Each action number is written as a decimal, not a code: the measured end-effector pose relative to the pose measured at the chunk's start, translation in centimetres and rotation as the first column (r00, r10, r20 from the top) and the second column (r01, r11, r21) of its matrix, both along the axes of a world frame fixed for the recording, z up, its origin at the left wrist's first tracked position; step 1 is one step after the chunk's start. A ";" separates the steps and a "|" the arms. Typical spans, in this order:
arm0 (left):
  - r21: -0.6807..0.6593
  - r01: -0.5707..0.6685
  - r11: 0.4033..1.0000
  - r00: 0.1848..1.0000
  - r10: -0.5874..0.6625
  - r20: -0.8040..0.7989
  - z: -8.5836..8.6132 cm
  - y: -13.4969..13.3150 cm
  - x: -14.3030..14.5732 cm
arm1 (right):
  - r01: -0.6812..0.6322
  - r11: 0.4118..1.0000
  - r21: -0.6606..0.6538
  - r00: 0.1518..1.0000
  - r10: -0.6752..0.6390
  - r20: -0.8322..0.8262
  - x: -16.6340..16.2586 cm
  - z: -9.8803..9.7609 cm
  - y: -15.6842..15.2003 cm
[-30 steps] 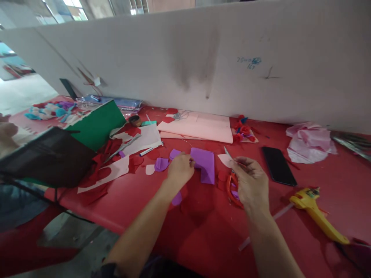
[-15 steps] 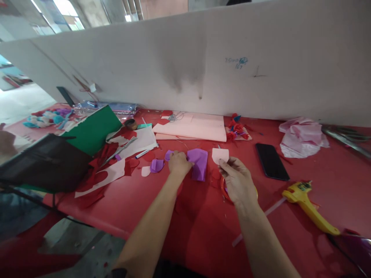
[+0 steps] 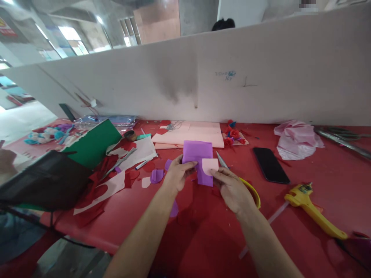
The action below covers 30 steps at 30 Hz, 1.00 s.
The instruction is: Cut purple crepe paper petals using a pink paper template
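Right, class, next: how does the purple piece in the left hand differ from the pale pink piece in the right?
Size: the purple piece is clearly larger than the pale pink piece.
Outline: the purple piece has mostly straight edges; the pale pink piece has a rounded lower edge.
Hold: the left hand grips the purple piece, the right hand the pale pink piece.
Shared: both look thin and sheet-like.

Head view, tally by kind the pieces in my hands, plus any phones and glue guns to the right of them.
Purple piece, in the left hand; can't tell if layered, counted as one: 1
Pale pink piece, in the right hand: 1
Black phone: 1
Yellow glue gun: 1
Total: 4
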<state>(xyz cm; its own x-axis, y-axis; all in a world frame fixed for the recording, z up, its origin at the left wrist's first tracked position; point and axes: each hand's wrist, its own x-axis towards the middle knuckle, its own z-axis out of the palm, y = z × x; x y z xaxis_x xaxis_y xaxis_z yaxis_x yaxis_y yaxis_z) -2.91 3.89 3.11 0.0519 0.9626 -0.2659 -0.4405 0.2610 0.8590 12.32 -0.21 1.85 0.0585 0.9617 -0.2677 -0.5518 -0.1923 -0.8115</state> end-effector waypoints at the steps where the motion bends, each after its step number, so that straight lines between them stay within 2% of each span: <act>1: -0.012 -0.016 1.000 0.998 0.017 0.065 0.1 -0.2 -0.1 | -0.028 1.000 -0.004 1.000 0.028 -0.002 -0.2 0.0 -0.1; 4: -0.049 -0.002 0.999 0.986 0.010 0.168 0.0 -0.8 -0.1 | -0.043 0.999 0.004 0.999 0.043 0.001 -0.5 -0.2 -0.1; 7: -0.121 0.187 0.975 0.970 -0.164 0.181 -0.5 -1.4 0.3 | -0.024 0.999 0.022 0.999 0.023 0.032 -0.5 -0.6 0.0; 9: -0.167 0.235 0.958 0.962 -0.205 0.177 -0.9 -1.6 0.5 | -0.014 0.999 0.034 0.998 0.012 0.064 -0.5 -0.9 0.1; 15: -0.237 0.178 0.955 0.965 -0.123 0.230 -1.5 -1.1 0.1 | -0.032 0.999 0.027 0.986 0.027 0.162 -0.5 -1.2 0.1; 19: -0.206 0.072 0.976 0.978 -0.029 0.205 -1.4 -1.0 -0.5 | 0.222 0.972 0.074 0.947 -0.233 0.221 0.2 -1.1 0.0; 21: -0.181 0.051 0.982 0.981 -0.016 0.192 -1.3 -1.0 -0.6 | 0.268 0.956 0.118 0.926 -0.289 0.244 0.5 -1.0 -0.1; 23: -0.153 0.045 0.987 0.985 -0.018 0.171 -1.3 -1.1 -0.6 | 0.152 0.976 0.154 0.927 -0.195 0.320 0.5 -0.8 -0.4; 25: -0.121 0.058 0.991 0.990 -0.041 0.137 -1.2 -1.2 -0.5 | -0.051 0.984 0.170 0.884 -0.034 0.467 0.3 -0.6 -0.7; 27: -0.086 0.100 0.991 0.990 -0.090 0.108 -1.1 -1.3 -0.5 | -0.201 0.967 0.156 0.764 0.055 0.643 0.0 -0.5 -0.9; 30: -0.065 0.156 0.986 0.984 -0.149 0.102 -1.1 -1.4 -0.6 | -0.234 0.960 0.151 0.590 0.017 0.808 -0.2 -0.4 -0.9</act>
